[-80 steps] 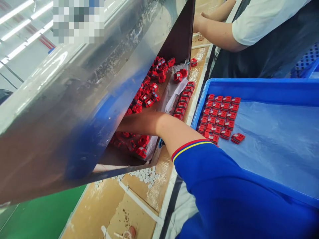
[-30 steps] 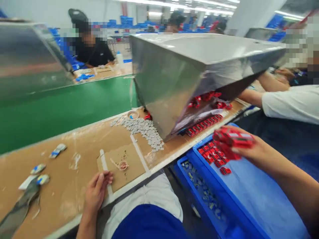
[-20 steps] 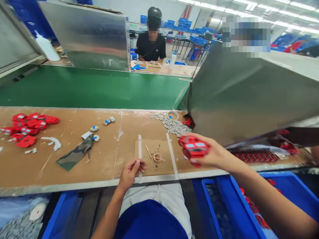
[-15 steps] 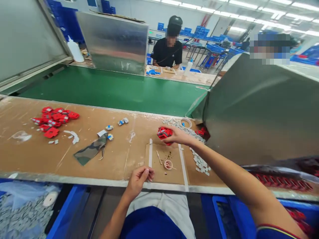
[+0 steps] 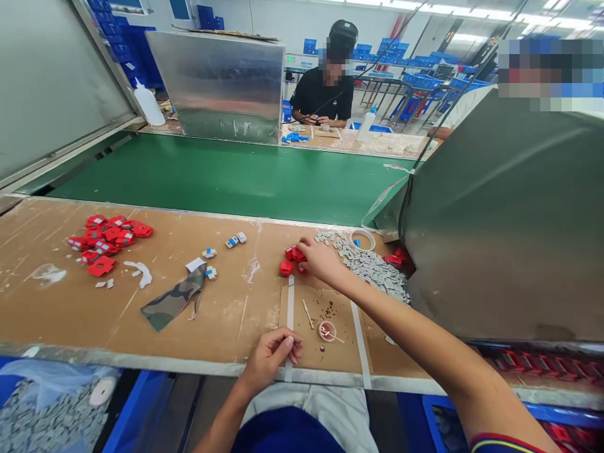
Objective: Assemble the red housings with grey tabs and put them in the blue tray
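Several red parts (image 5: pixel 286 268) lie together at the middle of the cardboard-topped bench, and my right hand (image 5: pixel 317 259) is over them with its fingers curled against the right ones. Whether it grips one is hidden. My left hand (image 5: pixel 274 356) rests near the bench's front edge with fingers curled; no object shows in it. To its right are a small round cup (image 5: pixel 326 331) with a thin stick across it, a second stick (image 5: pixel 308 314) and dark crumbs. Many grey flat pieces (image 5: pixel 377 270) are spread beyond my right forearm, beside a tape roll (image 5: pixel 362 240).
A heap of red parts (image 5: pixel 106 242) lies at the left, near a camouflage cloth (image 5: pixel 174 302). Behind the bench runs a green belt (image 5: pixel 226 176). A metal panel (image 5: pixel 500 220) stands at the right. A person (image 5: pixel 323 94) sits across the belt.
My right hand has moved slightly left, and the red parts once bunched in it now lie spread on the bench under its fingers. The camera view has shifted a little.
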`<state>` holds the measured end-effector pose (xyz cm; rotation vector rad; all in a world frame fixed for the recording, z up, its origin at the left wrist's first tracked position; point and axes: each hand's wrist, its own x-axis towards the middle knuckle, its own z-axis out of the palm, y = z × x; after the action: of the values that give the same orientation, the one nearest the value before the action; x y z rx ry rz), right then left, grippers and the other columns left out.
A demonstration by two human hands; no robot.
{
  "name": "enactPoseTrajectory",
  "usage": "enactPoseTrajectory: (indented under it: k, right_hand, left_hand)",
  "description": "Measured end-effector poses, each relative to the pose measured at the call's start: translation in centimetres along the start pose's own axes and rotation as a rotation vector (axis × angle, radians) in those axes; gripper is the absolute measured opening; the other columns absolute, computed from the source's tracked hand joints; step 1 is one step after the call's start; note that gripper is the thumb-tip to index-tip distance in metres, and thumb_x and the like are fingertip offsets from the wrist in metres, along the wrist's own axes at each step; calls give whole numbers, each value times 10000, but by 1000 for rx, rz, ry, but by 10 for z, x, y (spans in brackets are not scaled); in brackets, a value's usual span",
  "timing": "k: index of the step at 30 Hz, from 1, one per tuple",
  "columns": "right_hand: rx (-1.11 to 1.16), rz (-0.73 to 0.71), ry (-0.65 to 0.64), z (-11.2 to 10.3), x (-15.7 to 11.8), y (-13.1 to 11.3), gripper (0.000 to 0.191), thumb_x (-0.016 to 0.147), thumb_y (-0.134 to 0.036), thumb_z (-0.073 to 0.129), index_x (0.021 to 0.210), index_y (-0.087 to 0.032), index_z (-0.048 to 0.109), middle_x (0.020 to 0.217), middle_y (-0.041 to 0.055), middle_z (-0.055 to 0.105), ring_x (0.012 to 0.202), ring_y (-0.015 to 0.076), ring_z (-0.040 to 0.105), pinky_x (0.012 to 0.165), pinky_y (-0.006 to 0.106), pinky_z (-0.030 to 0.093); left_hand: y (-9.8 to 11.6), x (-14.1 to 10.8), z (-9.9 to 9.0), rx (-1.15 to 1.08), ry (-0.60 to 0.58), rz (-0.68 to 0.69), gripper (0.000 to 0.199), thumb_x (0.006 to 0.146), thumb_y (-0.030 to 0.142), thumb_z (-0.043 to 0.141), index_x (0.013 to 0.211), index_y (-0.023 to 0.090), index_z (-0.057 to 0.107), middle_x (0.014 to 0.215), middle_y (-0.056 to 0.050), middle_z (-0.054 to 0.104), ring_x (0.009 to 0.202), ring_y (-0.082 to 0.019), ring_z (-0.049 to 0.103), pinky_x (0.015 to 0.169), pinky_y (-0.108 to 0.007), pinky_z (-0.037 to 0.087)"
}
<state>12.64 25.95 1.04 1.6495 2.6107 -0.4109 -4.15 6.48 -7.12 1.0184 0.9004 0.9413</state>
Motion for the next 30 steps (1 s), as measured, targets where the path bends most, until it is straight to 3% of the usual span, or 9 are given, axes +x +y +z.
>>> enactPoseTrajectory:
  k: [4,8,11,13,15,18,22,26,30]
  right_hand:
    - [86,-11,68,-1,-10,6,290,962,-107,573,1201,-189,714,1407,172,627,1290,329,594,1009,416,517]
    - [253,-29,126,-7,-22,19,315,982,-212,604,1284,-179,690,1291,139,710,1137,257,686,996,395,541]
    - [751,-43,141,-12,-53,23,372,1037,-363,511,1296,-158,682,1161,127,763,987,200,732,895,349,587]
    - [1231,-24,98,-11,-86,18,415,997,-495,571,1191,-166,731,1065,123,781,890,191,736,851,344,595]
    - [1533,22,27,-5,-120,5,449,917,-591,678,1069,-178,766,960,110,782,798,182,720,822,337,592]
    - [1719,93,-32,10,-161,-19,486,843,-652,755,971,-184,776,879,90,763,762,180,695,796,324,584]
    - [1738,110,-32,33,-190,-39,534,896,-718,656,933,-197,766,854,62,729,784,189,664,787,328,570]
    - [1441,58,39,46,-210,-34,556,1015,-676,484,897,-200,746,827,49,707,788,203,644,760,329,545]
    - [1123,161,351,63,-226,-14,280,1004,-475,615,1061,-228,733,866,45,716,714,187,626,666,302,521]
  left_hand:
    - [0,1,-1,-9,14,-29,519,901,637,682,951,127,763,881,-98,740,723,-163,666,644,-278,571]
    - [0,0,-1,7,42,-5,523,899,638,683,944,124,765,884,-104,749,723,-166,676,626,-270,571]
    - [4,-4,2,90,76,39,473,953,582,639,955,127,764,877,-110,761,734,-177,698,609,-258,571]
    - [11,-6,6,211,123,163,350,1009,457,604,1063,147,756,951,-113,772,794,-178,723,663,-258,591]
    - [24,-6,12,380,167,399,286,1020,305,609,1273,200,691,1217,-140,743,976,-194,743,791,-284,618]
    - [46,-2,21,637,124,732,581,973,156,664,1511,296,495,1564,-154,540,1322,-249,636,1032,-391,583]
    - [64,4,28,765,-63,785,515,992,119,611,1479,267,533,1394,-130,678,1261,-221,682,1041,-372,585]
    - [56,3,28,726,-64,670,351,966,174,660,1312,231,659,1100,-84,769,1004,-194,756,874,-308,625]
    - [32,-3,23,576,-24,467,250,921,257,738,1164,202,722,1155,-126,775,1084,-251,742,907,-352,614]
